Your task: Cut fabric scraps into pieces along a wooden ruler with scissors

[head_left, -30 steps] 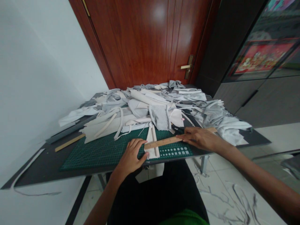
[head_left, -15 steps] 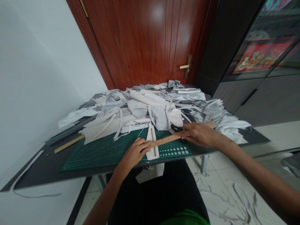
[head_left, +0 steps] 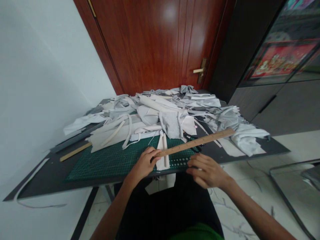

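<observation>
Right hand (head_left: 206, 170): half-curled beside the green mat (head_left: 100, 166); cannot tell if it holds anything.
Left hand (head_left: 143, 164): fingers pinching 1 end of the wooden ruler (head_left: 195, 143).
Wooden ruler: slanting across pale cloth (head_left: 161, 165).
Fabric scraps (head_left: 152, 103): heaped beyond.

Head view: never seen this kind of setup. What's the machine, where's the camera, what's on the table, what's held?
There is no machine: these are a person's two bare hands. The camera is worn on the person's head, looking forward and down.

On the dark table lie a green cutting mat, heaps of white and grey fabric scraps behind it, and a flat wooden strip at the left.

The left hand grips one end of a wooden ruler, which crosses over a narrow white piece. The right hand is off the ruler, near the table's front edge; whether it holds something small is unclear.
</observation>
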A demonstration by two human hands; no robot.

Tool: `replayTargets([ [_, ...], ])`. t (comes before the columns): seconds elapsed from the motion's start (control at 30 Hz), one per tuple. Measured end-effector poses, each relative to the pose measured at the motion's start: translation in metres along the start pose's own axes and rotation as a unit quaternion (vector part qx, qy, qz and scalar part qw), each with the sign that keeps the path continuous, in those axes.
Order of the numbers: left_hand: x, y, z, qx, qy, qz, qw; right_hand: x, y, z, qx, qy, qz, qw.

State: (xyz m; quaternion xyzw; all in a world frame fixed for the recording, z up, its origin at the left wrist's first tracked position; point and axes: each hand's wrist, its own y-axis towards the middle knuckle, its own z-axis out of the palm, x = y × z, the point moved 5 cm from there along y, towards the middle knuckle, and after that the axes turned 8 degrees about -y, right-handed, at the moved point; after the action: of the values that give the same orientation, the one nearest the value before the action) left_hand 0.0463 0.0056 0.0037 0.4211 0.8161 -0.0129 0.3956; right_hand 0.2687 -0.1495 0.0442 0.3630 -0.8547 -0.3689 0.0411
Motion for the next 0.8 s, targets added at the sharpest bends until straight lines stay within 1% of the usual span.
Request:
replayTargets([
  [0.07, 0.001, 0.000, -0.001, -0.005, -0.002, -0.004, 1.000, 0.009, 0.002, 0.020, 0.035, 0.063, 0.005, 0.997],
  [0.13, 0.001, 0.000, -0.001, -0.010, -0.006, -0.006, 1.000, 0.010, 0.008, 0.037, 0.075, 0.098, 0.018, 0.992],
  [0.23, 0.000, 0.000, -0.002, -0.012, -0.013, -0.002, 1.000, -0.001, 0.020, 0.055, 0.129, 0.128, 0.059, 0.981],
  [0.33, -0.002, 0.001, -0.003, -0.009, -0.016, -0.002, 1.000, -0.011, 0.032, 0.067, 0.169, 0.150, 0.084, 0.970],
  [0.43, -0.003, 0.001, -0.004, -0.013, -0.019, -0.008, 1.000, -0.018, 0.041, 0.074, 0.184, 0.151, 0.080, 0.968],
  [0.63, 0.000, 0.000, -0.003, -0.022, -0.022, -0.012, 0.999, -0.029, 0.046, 0.079, 0.179, 0.138, 0.046, 0.973],
  [0.8, -0.004, -0.001, 0.000, -0.016, -0.014, 0.005, 1.000, -0.037, 0.041, 0.075, 0.163, 0.170, 0.070, 0.969],
])
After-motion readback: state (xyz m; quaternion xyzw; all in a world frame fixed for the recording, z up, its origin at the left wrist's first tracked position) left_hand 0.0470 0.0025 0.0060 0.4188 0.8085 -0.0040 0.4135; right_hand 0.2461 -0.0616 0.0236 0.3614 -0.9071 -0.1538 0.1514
